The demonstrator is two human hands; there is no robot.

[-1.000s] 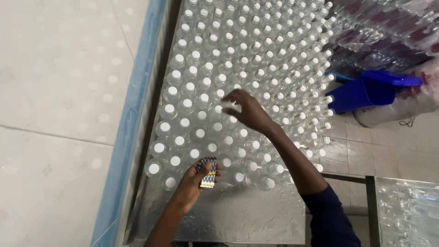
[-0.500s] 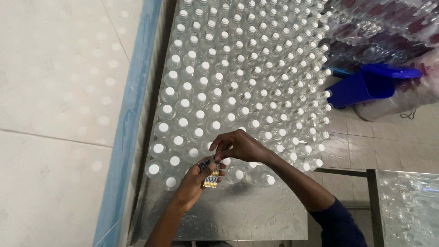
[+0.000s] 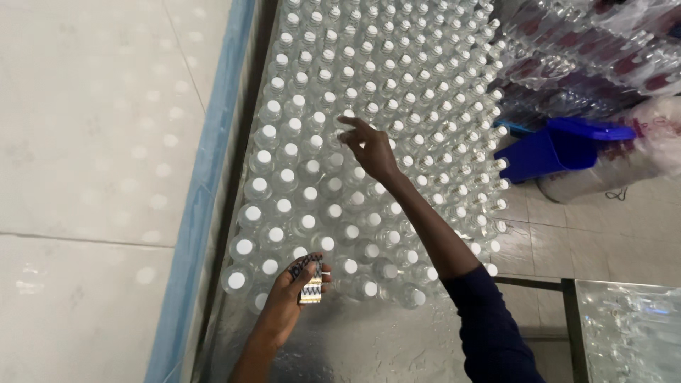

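The small stack of labels (image 3: 311, 289), thin, light and likely slippery, sits pinched edge-on in my left hand (image 3: 294, 298) near the table's front. My right hand (image 3: 370, 150), fingers loosely apart and empty, reaches over the capped clear bottles (image 3: 369, 78).

Blue scoop (image 3: 550, 149) on floor, shrink-wrapped bottle packs (image 3: 603, 42) behind, white bag (image 3: 656, 135) adj.
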